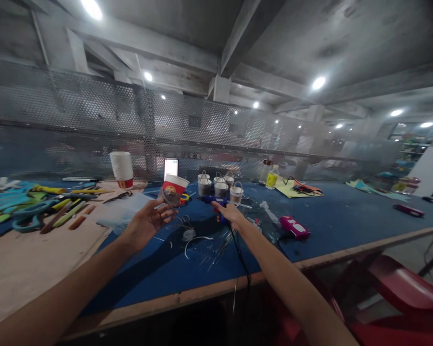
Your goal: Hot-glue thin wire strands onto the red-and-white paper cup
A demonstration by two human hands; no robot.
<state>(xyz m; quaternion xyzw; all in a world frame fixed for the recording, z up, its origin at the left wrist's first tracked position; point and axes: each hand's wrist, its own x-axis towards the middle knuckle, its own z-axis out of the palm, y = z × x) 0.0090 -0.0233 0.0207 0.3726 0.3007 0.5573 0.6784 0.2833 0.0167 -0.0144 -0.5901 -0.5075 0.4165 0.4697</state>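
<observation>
Bare concrete rm, ceiling lights [318,83] on; blue table [332,216] in front, mesh screen [187,125] behind it. Clock ctr = btwn the hands, 12 straight ahead.

L hand [149,222] grips a paper cup [175,184] low down, at abt 11. R hand [231,214] is wrapped round what looks like a glue gun [216,200] at abt 2, nozzle toward 9, i.e. cup side, apart from it; can't tell if the trigger's pressed.

To do this well, I'd say: keep cup steady, bring tip close w/o scraping, squeeze lightly, fingers clear of the hot end, cord [242,264] (toward 5) slack.

Cup: white rim, red band w/ small yellowish emblem, lower part dull grey, detail too blurry; stands mouth up, tipped a bit toward 1.

Farther out: small white buckets w/ loop handles [221,186] at 1, cup stack [121,168] at 10, yellow bottle [272,178] at 2, magenta box [295,228] at 3, scissors [29,218] at 9, red chair [407,283] at 4.
</observation>
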